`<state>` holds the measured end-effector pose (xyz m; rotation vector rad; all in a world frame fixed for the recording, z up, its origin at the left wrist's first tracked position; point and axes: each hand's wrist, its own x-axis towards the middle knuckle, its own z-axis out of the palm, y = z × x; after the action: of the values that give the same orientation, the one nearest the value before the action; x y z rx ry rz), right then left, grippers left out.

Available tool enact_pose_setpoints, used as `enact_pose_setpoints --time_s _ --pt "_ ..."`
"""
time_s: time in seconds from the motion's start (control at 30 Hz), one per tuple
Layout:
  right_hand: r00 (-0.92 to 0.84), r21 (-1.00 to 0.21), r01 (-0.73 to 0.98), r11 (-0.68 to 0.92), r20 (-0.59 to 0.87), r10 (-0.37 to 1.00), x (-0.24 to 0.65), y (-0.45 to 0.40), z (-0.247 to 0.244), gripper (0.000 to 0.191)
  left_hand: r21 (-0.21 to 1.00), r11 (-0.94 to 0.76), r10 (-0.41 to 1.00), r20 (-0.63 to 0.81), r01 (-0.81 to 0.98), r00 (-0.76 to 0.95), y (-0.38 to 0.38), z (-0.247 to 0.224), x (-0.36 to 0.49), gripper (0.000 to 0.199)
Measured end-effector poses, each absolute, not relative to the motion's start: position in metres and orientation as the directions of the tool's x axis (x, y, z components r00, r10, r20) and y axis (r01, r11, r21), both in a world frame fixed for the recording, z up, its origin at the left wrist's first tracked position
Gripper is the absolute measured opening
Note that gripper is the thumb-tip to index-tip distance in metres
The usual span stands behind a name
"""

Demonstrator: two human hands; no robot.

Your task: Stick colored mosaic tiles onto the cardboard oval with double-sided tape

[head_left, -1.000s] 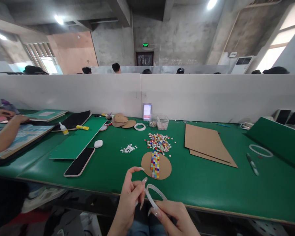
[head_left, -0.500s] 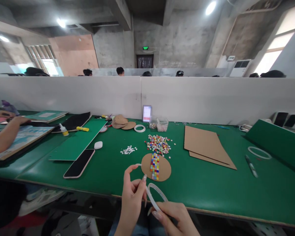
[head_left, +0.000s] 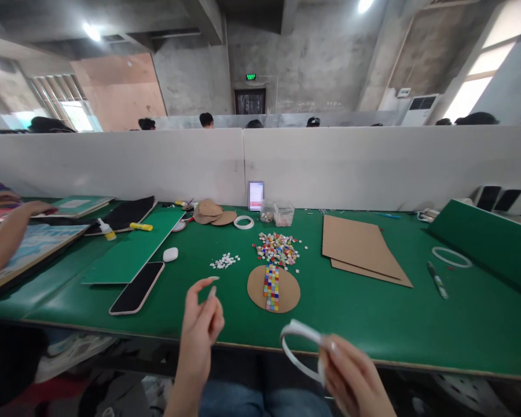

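My right hand (head_left: 351, 370) grips a thin white roll of tape (head_left: 292, 353) by its right side, above the front edge of the table. To the left, my left hand (head_left: 200, 321) is raised with thumb and index fingertips slightly apart and the other fingers curled; I see nothing between them. Between and beyond my hands lies an oval cardboard piece (head_left: 289, 292) with a strip of small coloured mosaic tiles (head_left: 271, 286) across its middle. Behind it is a heap of loose coloured tiles (head_left: 278, 248), with a smaller pile of white tiles (head_left: 224, 261) to the left.
Cardboard sheets (head_left: 356, 246) and a pen (head_left: 437, 281) lie right. A dark-screened phone (head_left: 138, 289), white case (head_left: 170, 254) and green board (head_left: 134, 249) are left. Cardboard discs (head_left: 208, 211), another tape roll (head_left: 244, 222) and a clear tub (head_left: 283, 214) stand behind. A co-worker's arm (head_left: 6, 240) is far left.
My hands have moved apart: the left one leftward, the right one rightward with the tape roll. My left thumb and index fingertip are closer together. The view has shifted slightly.
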<state>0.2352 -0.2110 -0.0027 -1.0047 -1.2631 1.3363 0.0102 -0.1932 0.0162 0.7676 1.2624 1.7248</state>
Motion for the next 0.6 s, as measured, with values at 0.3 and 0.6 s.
enact_pose_setpoints --time_s 0.3,0.6 --pt "-0.364 -0.654 -0.652 -0.383 -0.173 0.915 0.18 -0.195 0.004 0.045 0.995 -0.051 0.987 0.037 -0.088 -0.153 -0.213 0.029 0.059 0.042" --pt "-0.168 -0.835 -0.376 -0.402 -0.365 0.916 0.164 -0.196 0.01 0.058 0.966 -0.163 0.986 0.15 0.203 0.079 -0.217 0.03 0.056 0.037"
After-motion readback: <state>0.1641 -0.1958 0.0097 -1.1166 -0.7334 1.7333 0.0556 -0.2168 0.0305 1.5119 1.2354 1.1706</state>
